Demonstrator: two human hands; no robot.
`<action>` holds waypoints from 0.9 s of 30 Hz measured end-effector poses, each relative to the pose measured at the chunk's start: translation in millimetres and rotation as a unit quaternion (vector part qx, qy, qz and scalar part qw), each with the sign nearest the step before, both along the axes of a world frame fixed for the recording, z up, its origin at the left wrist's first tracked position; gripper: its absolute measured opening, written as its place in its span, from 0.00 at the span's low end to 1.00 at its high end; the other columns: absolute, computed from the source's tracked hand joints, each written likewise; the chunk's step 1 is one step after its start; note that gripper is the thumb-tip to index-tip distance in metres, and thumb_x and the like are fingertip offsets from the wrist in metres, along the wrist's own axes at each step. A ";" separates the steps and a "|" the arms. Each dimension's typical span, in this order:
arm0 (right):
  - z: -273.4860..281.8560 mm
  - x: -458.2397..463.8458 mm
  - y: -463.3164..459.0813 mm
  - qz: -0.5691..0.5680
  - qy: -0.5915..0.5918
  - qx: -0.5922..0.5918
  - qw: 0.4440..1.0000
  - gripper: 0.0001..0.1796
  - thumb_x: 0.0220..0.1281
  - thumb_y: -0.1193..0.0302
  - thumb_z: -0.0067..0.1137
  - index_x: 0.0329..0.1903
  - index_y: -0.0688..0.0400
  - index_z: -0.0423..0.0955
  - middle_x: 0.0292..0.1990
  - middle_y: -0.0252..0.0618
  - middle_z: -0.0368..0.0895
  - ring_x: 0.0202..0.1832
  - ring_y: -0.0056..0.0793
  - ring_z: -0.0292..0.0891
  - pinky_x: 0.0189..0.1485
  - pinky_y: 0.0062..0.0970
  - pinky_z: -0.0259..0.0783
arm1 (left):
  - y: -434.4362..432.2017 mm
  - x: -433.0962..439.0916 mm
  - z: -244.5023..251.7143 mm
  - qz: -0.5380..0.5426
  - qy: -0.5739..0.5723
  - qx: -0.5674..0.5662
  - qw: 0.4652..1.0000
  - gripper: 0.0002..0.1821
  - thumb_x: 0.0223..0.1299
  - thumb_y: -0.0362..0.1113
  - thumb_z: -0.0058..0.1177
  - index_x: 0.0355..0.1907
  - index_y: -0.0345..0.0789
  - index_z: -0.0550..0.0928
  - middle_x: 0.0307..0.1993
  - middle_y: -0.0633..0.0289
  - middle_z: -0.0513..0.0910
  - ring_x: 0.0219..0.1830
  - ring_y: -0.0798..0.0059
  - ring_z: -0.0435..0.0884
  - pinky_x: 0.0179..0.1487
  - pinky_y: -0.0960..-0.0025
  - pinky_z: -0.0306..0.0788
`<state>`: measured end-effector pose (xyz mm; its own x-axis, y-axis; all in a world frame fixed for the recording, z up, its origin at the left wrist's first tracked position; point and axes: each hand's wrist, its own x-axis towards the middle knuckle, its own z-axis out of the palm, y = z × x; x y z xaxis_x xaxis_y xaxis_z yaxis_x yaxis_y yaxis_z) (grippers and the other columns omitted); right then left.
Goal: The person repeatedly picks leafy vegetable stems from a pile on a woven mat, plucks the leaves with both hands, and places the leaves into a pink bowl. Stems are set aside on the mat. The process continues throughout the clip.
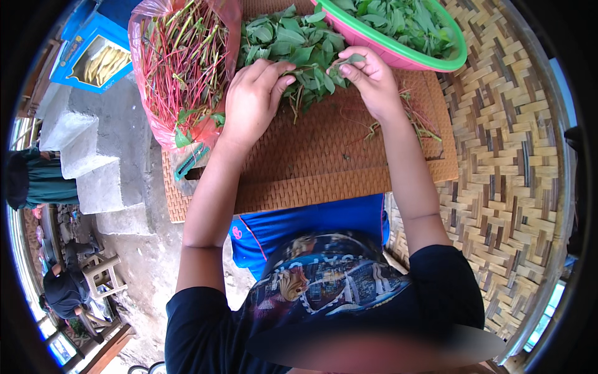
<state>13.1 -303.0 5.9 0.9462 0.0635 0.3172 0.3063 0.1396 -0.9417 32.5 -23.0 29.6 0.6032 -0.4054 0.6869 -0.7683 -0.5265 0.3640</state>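
My left hand (pixel 254 96) pinches the stem of a leafy green sprig (pixel 310 77) between thumb and fingers. In my right hand (pixel 371 82), thumb and fingertips grip a plucked green leaf (pixel 351 61), close to the sprig's right side. Behind both hands a pile of leafy greens (pixel 285 35) lies on the brown woven-textured table (pixel 308 154). To the left, a translucent red plastic bag (pixel 149 110) is full of reddish and green stems (pixel 187 61). A pink basket with a green rim (pixel 455 56), at the back right, holds loose green leaves (pixel 397 21).
A green-handled cutter (pixel 191 161) lies at the table's left edge, and loose stems (pixel 423 121) lie right of my forearm. Farther left are a blue box (pixel 103 56), concrete steps (pixel 100 161), a stool (pixel 105 276) and two people. Woven bamboo (pixel 504 187) borders the right side.
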 end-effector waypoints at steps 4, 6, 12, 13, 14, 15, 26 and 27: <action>2.2 0.9 1.7 0.025 -0.066 -0.001 0.998 0.09 0.86 0.81 0.57 0.60 0.57 0.74 0.53 0.46 0.92 0.60 0.37 0.89 0.65 0.38 0.80 | 1.1 1.0 2.1 0.010 -0.006 0.003 1.000 0.14 0.73 0.39 0.70 0.57 0.40 0.91 0.42 0.58 0.87 0.46 0.51 0.88 0.54 0.51 0.81; 5.4 -1.2 2.5 0.037 -0.074 0.015 0.996 0.10 0.85 0.82 0.57 0.59 0.57 0.74 0.53 0.46 0.92 0.60 0.38 0.89 0.66 0.39 0.80 | 1.5 1.0 1.8 0.017 -0.006 0.002 1.000 0.14 0.72 0.39 0.71 0.56 0.40 0.91 0.42 0.60 0.87 0.47 0.52 0.88 0.54 0.51 0.82; 49.0 1.7 -27.5 -0.176 -0.234 -0.174 0.940 0.08 0.75 0.84 0.70 0.52 0.62 0.88 0.53 0.42 0.93 0.52 0.31 0.90 0.61 0.31 0.83 | 1.1 1.7 -0.6 -0.016 0.050 -0.080 0.995 0.10 0.76 0.37 0.68 0.54 0.36 0.90 0.43 0.56 0.88 0.48 0.49 0.88 0.56 0.50 0.82; 63.4 8.3 -37.6 -0.286 -0.273 -0.210 0.894 0.08 0.72 0.83 0.74 0.50 0.62 0.90 0.53 0.42 0.94 0.50 0.30 0.89 0.58 0.29 0.83 | 0.4 1.4 -0.7 -0.032 0.077 -0.110 0.990 0.10 0.76 0.36 0.68 0.53 0.35 0.89 0.43 0.55 0.88 0.48 0.48 0.88 0.56 0.50 0.82; 79.0 14.6 -48.8 -0.365 -0.294 -0.229 0.853 0.08 0.72 0.80 0.74 0.51 0.60 0.91 0.55 0.42 0.93 0.52 0.32 0.89 0.59 0.32 0.82 | 0.4 1.1 -0.4 -0.034 0.084 -0.121 0.989 0.09 0.77 0.35 0.67 0.53 0.34 0.89 0.44 0.53 0.88 0.49 0.47 0.88 0.56 0.50 0.82; 94.8 21.1 -60.1 -0.432 -0.320 -0.248 0.806 0.09 0.73 0.77 0.75 0.52 0.59 0.92 0.56 0.43 0.93 0.55 0.35 0.88 0.61 0.35 0.82 | 0.3 0.7 0.1 -0.038 0.092 -0.130 0.986 0.09 0.78 0.34 0.66 0.53 0.34 0.89 0.44 0.52 0.88 0.49 0.46 0.88 0.56 0.50 0.81; 90.6 -6.5 4.4 -0.186 -0.322 -0.455 0.809 0.16 0.70 0.69 0.79 0.57 0.57 0.91 0.58 0.41 0.93 0.61 0.41 0.86 0.68 0.42 0.76 | 1.3 -0.7 -0.1 -0.031 0.037 -0.086 0.995 0.08 0.77 0.35 0.67 0.52 0.34 0.88 0.46 0.53 0.90 0.50 0.48 0.90 0.58 0.51 0.81; 79.9 -11.9 18.9 -0.140 -0.309 -0.438 0.832 0.19 0.67 0.68 0.81 0.58 0.57 0.91 0.56 0.43 0.93 0.59 0.44 0.86 0.64 0.42 0.79 | -0.8 -1.2 -1.0 -0.029 0.015 -0.081 0.996 0.08 0.77 0.36 0.67 0.50 0.36 0.88 0.45 0.56 0.90 0.49 0.49 0.90 0.57 0.51 0.81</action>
<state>1.2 -284.2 85.8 0.6355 0.3311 0.6975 0.6756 -0.6759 -0.2947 31.3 -23.7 28.6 0.6034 -0.3256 0.7280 -0.7831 -0.4144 0.4637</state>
